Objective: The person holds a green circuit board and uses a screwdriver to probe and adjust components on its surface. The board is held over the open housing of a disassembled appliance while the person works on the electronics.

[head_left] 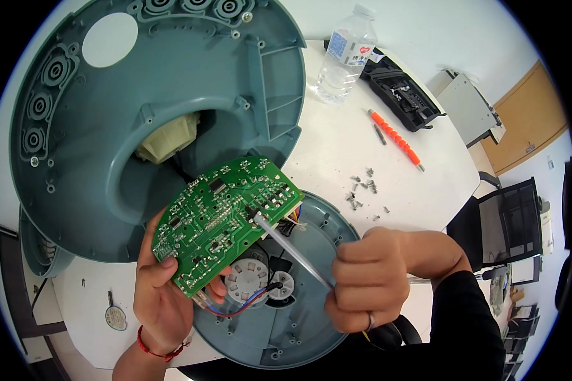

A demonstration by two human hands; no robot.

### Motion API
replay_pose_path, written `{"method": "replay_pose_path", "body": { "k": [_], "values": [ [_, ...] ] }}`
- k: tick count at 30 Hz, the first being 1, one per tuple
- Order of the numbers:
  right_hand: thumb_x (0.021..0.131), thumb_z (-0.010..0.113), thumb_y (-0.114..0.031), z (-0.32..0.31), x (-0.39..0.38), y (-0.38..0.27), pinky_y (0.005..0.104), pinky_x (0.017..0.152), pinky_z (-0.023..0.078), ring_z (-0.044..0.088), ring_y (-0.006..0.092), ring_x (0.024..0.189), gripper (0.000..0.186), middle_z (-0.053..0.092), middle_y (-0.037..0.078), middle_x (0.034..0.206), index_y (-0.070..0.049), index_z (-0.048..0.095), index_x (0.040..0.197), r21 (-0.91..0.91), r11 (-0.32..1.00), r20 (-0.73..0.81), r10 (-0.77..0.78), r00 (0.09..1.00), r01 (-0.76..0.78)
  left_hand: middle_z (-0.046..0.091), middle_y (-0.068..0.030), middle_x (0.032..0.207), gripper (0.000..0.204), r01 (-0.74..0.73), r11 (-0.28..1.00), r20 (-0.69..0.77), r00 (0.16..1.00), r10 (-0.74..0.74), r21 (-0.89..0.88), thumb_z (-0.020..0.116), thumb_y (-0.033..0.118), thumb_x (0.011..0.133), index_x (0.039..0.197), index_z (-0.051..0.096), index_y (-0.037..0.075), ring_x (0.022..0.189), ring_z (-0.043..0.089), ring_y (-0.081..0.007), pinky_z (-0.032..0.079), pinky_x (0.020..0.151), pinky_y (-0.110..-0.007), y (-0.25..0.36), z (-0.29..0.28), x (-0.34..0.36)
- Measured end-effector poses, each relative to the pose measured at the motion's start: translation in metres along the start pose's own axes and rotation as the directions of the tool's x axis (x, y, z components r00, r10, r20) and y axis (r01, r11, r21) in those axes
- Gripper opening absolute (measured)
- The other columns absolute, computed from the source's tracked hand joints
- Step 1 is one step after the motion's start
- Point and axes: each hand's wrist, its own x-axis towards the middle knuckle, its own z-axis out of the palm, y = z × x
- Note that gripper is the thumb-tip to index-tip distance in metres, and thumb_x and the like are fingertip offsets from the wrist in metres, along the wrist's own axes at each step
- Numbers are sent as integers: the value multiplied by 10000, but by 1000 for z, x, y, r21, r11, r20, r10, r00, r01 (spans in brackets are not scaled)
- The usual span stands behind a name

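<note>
Green circuit board (225, 219), left edge in left grip (161, 295)

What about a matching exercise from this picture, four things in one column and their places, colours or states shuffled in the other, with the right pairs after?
1. Circuit board
2. Metal shaft
3. Ribbed rod
4. Screws

A. Scattered loosely on the white table
B. Orange, near the black case
C. Green, held in the left hand
D. Gripped in the right hand

Pairs: 1-C, 2-D, 3-B, 4-A
</note>
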Motion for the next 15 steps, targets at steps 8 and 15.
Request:
{"method": "replay_pose_path", "body": {
  "k": [8,15],
  "values": [
    [804,575,4,-2,-2,-2,264,454,284,382,133,485,152,302,-4,609,-34,538,661,-27,999,-52,24,998,-25,703,-271,941,692,-4,1000,-4,1000,4,-2,444,281,879,1459,306,-70,635,703,-243,602,554,-322,0,-1,-1],
    [977,576,-145,-5,-2,2,267,444,318,397,142,481,319,286,-1,602,-22,551,684,12,999,16,30,999,-30,702,-269,936,698,0,1000,6,1000,0,-4,444,282,877,1464,304,-69,634,700,-244,599,556,-322,0,-1,-1]
  ]
}}
